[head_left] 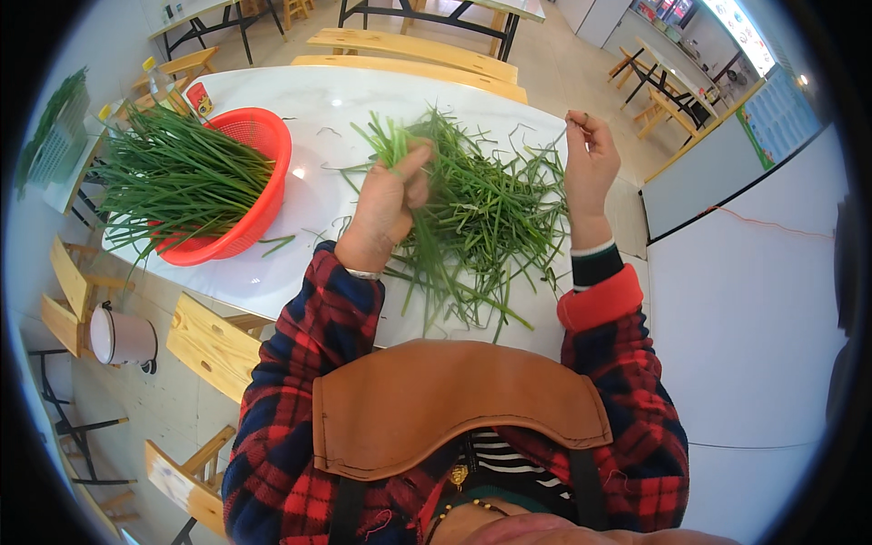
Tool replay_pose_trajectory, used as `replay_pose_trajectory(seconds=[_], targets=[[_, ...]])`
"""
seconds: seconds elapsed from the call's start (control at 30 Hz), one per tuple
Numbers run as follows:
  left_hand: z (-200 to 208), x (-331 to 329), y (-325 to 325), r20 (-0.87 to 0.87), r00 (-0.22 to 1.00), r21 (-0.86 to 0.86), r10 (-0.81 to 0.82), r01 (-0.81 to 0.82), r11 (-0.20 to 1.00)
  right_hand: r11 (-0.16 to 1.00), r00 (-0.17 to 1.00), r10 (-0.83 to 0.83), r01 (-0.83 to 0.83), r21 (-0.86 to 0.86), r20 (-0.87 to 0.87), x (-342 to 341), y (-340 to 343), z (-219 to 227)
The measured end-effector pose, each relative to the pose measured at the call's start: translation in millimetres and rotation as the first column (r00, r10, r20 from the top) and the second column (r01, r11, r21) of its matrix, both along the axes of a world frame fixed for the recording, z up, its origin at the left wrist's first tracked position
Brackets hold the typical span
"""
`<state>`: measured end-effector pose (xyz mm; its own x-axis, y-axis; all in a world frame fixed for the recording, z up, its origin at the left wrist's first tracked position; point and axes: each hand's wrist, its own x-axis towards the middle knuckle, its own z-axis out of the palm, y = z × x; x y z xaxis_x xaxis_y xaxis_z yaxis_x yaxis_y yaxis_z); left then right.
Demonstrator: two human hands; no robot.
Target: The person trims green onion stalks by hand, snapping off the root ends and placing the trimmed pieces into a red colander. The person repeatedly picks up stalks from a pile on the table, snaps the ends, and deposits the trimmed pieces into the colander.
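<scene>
While the left hand [386, 202] clutched a bunch of greens [385, 138], the right hand [590, 163] hung, fingertips together, amid apparent sorting that seemingly called for plucking next.

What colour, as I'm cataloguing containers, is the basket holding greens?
The basket is orange-red, showing in the head view.

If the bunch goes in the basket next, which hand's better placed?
Likely the left hand: it grips the bunch and is nearer the basket. The right hand is across the pile.
</scene>
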<state>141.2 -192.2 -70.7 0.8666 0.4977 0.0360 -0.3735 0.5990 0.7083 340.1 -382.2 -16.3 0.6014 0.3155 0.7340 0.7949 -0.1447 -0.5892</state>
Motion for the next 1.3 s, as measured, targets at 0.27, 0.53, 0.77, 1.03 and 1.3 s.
replay_pose_trajectory(seconds=[0.27,0.53,0.77,1.03,1.3], targets=[[0.4,1.2,-0.3,0.014,1.0,-0.029,0.016,-0.015,0.999,0.878,0.947,0.275,-0.318,-0.358,-0.168,-4.3,-7.1,-22.6],[0.2,-4.1,35.9,0.181,0.972,-0.14,0.151,-0.126,0.982,0.578,0.704,0.4,-0.69,-0.435,-0.587,-25.6,9.6,-6.8],[-6.1,-5.5,43.4,0.213,0.971,-0.168,0.106,-0.07,0.983,0.622,0.732,0.373,-0.653,-0.432,-0.57,-21.2,1.4,-6.6],[-5.2,-4.6,37.1,0.228,0.972,-0.16,0.055,-0.018,0.987,0.621,0.58,0.387,-0.739,-0.261,-0.717,-35.7,5.0,-6.7],[-3.5,-6.7,38.3,0.232,0.971,-0.18,0.065,-0.023,0.983,0.575,0.572,0.375,-0.761,-0.302,-0.729,-50.2,14.4,-10.1]])
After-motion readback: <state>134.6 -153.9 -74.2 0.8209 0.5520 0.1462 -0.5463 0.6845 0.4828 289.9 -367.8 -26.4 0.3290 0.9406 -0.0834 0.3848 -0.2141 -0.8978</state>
